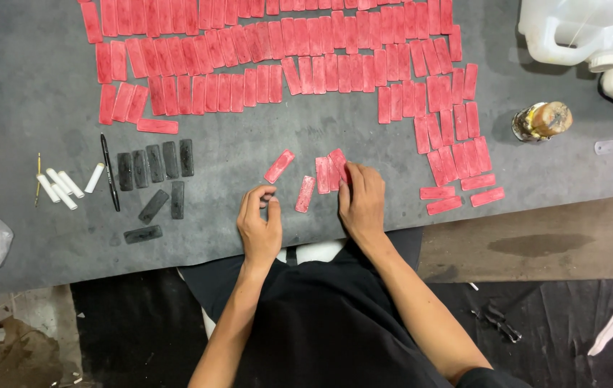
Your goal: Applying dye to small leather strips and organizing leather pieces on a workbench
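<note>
Both hands at the near edge of the grey tabletop (47, 93), working among small red slabs.

Nearest me, my left hand (259, 226) rests on the tabletop with fingers curled in, thumb and forefinger close together; I cannot tell whether it pinches anything. My right hand (362, 202) lies flat, fingertips pressing the small cluster of red slabs (329, 172), not closed around them. One loose red slab (305, 194) lies between the hands, another tilted red slab (279, 166) just beyond. To the left: black slabs (155, 162), a black pen (109, 172), white sticks (62, 188). Farther back, rows of red slabs (277, 50) span the tabletop; a glue jar (542, 121) and white jug (579, 29) stand at far right.
</note>
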